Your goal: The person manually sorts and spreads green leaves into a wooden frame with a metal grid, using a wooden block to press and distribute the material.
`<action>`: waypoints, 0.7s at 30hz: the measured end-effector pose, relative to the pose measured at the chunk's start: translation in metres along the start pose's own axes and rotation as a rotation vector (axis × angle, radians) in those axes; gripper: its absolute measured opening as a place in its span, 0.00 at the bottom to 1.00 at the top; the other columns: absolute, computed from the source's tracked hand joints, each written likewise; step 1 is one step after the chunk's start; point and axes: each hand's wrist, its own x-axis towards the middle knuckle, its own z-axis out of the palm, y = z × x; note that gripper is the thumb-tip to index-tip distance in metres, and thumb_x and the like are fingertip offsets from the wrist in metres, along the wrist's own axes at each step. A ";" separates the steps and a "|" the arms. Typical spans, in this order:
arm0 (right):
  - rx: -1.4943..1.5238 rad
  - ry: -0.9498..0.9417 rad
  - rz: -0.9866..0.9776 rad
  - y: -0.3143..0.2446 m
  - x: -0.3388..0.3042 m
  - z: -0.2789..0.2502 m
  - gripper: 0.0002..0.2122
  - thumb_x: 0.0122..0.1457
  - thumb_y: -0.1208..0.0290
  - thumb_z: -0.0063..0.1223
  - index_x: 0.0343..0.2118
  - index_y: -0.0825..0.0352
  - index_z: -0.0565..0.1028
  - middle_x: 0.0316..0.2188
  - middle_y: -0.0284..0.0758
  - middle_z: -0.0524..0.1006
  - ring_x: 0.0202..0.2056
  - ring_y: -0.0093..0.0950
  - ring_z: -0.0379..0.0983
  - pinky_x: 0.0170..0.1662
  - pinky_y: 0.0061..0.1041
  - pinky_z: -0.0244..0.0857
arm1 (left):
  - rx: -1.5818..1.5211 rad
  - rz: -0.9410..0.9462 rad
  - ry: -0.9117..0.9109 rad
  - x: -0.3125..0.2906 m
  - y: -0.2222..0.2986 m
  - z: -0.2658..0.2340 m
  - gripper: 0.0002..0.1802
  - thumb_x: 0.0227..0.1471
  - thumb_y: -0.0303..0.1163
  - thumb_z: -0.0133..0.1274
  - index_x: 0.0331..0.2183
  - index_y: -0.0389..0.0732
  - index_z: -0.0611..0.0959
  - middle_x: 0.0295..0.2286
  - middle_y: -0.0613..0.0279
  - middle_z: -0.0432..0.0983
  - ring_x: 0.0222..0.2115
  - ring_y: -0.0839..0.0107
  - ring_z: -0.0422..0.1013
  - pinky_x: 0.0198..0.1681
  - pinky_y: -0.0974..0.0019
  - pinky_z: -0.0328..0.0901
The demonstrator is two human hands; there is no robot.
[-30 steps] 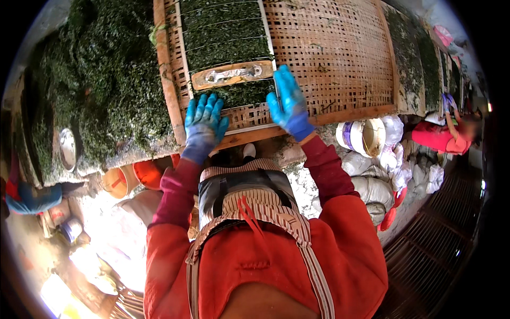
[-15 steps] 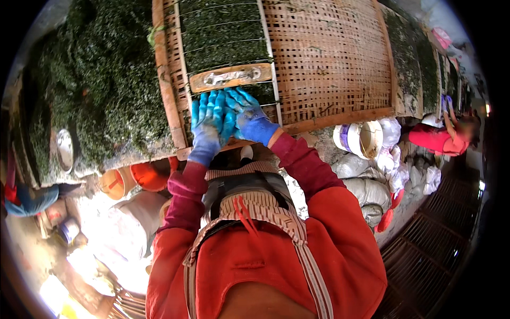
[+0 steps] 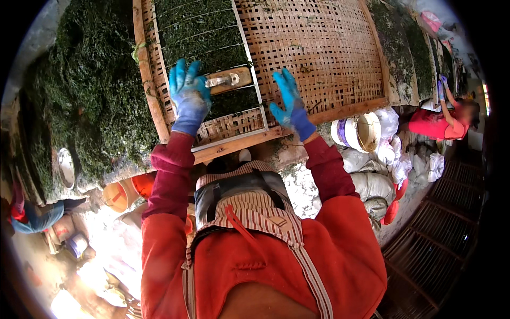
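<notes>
My left hand (image 3: 187, 101), in a blue glove, lies with fingers stretched at the left end of a wooden block (image 3: 243, 77) with a metal handle (image 3: 223, 80). Its palm edge covers that end, and I cannot tell whether it presses on it. The block rests on a layer of chopped dark green leafy material (image 3: 199, 34) inside a thin white frame (image 3: 245, 45). Bare weave shows at the frame's near end. My right hand (image 3: 292, 106), gloved too, holds nothing, fingers apart, over the woven mat (image 3: 313, 53) right of the frame.
A heap of dark green leafy material (image 3: 95, 80) covers the left side, with a pale round dish (image 3: 66, 167) at its near edge. A white bucket (image 3: 346, 133) and pale sacks (image 3: 372, 183) stand at right, below a co-worker (image 3: 433, 123). An orange bucket (image 3: 118, 195) sits at lower left.
My hands were together just below the block; now they are apart, the left up at the block's left end, the right out over the mat. The near end of the frame is now uncovered.
</notes>
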 end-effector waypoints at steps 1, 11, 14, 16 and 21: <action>-0.074 -0.052 0.105 0.006 -0.010 0.004 0.33 0.51 0.71 0.64 0.63 0.57 0.69 0.68 0.45 0.60 0.70 0.47 0.50 0.71 0.48 0.48 | 0.017 -0.011 0.088 -0.003 0.003 -0.009 0.07 0.47 0.36 0.64 0.32 0.50 0.86 0.57 0.65 0.75 0.65 0.51 0.58 0.70 0.45 0.46; 0.856 0.002 0.195 -0.034 0.055 -0.012 0.18 0.59 0.67 0.64 0.52 0.63 0.77 0.64 0.42 0.67 0.56 0.34 0.73 0.54 0.34 0.72 | -0.318 -0.119 0.202 -0.022 0.006 -0.057 0.05 0.49 0.27 0.64 0.31 0.38 0.86 0.57 0.54 0.72 0.61 0.54 0.63 0.64 0.48 0.59; 0.639 0.322 0.065 -0.004 0.068 0.016 0.18 0.64 0.69 0.59 0.55 0.67 0.74 0.59 0.42 0.72 0.46 0.26 0.75 0.48 0.27 0.73 | -0.311 -0.054 0.088 -0.039 0.014 -0.020 0.08 0.49 0.27 0.61 0.35 0.39 0.85 0.57 0.55 0.71 0.62 0.58 0.62 0.63 0.52 0.64; 0.570 0.191 0.195 -0.044 0.072 0.019 0.18 0.65 0.71 0.57 0.56 0.68 0.74 0.57 0.43 0.74 0.50 0.28 0.75 0.51 0.30 0.72 | -0.099 0.101 0.020 -0.051 0.018 0.015 0.09 0.49 0.31 0.60 0.34 0.40 0.81 0.54 0.58 0.75 0.61 0.56 0.63 0.64 0.51 0.62; -0.186 0.111 -0.170 -0.088 0.086 0.087 0.21 0.69 0.63 0.45 0.61 0.65 0.69 0.64 0.46 0.67 0.65 0.47 0.61 0.66 0.49 0.53 | -0.718 -0.286 -0.281 -0.069 0.032 0.071 0.30 0.57 0.46 0.47 0.58 0.43 0.73 0.59 0.55 0.69 0.64 0.54 0.59 0.68 0.49 0.54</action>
